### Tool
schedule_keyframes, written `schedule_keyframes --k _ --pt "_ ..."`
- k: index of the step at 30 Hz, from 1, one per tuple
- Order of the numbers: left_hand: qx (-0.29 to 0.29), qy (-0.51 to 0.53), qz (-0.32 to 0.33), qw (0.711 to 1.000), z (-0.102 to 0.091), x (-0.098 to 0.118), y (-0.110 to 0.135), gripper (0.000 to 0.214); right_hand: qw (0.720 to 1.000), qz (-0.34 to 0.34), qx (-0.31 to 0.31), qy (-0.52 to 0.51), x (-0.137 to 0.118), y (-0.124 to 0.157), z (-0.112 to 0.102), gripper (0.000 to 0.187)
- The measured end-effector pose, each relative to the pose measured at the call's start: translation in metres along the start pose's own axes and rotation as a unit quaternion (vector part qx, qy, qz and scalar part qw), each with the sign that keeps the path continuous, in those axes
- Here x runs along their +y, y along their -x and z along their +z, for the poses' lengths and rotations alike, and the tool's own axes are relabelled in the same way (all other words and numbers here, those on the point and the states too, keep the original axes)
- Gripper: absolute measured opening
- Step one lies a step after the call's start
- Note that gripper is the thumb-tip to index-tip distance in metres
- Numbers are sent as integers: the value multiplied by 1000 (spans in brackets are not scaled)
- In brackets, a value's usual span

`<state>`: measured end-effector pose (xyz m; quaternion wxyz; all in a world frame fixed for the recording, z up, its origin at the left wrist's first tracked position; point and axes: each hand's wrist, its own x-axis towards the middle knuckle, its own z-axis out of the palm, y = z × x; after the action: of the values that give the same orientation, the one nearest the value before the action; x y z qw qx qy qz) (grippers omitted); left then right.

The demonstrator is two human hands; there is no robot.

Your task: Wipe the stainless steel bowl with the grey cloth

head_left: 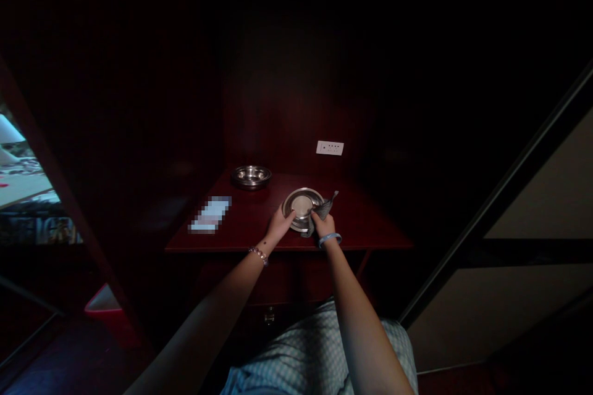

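Note:
A round metal dish (302, 205) is tilted up on the dark red table (361, 228). My left hand (280, 224) grips its left rim, fingers closed on the edge. My right hand (323, 222) is closed on a grey cloth (327, 204) pressed against the dish's right side. A bead bracelet is on my left wrist and a blue band on my right.
A second metal dish (251, 176) sits at the back left of the table. A flat blurred card (210, 215) lies on the left part. A white socket plate (330, 147) is on the back wall. Dark wood panels enclose the nook; a sliding door frame stands right.

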<state>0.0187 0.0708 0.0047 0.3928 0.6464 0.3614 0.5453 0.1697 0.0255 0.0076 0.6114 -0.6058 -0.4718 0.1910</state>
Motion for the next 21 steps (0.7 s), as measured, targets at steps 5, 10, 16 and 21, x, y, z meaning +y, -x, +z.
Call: schedule_keyframes --k 5,10,16,21 --pt "-16 30 0 999 0 5 2 36 1000 15 16 -9 1 -1 0 33" --pt "-85 10 6 996 2 7 5 34 999 12 30 -36 4 -3 0 37" --pt "-108 -22 26 993 1 2 4 33 999 9 30 -37 4 -2 0 37" --pt "-91 -40 12 995 2 0 3 26 1000 6 13 -19 3 -2 0 36"
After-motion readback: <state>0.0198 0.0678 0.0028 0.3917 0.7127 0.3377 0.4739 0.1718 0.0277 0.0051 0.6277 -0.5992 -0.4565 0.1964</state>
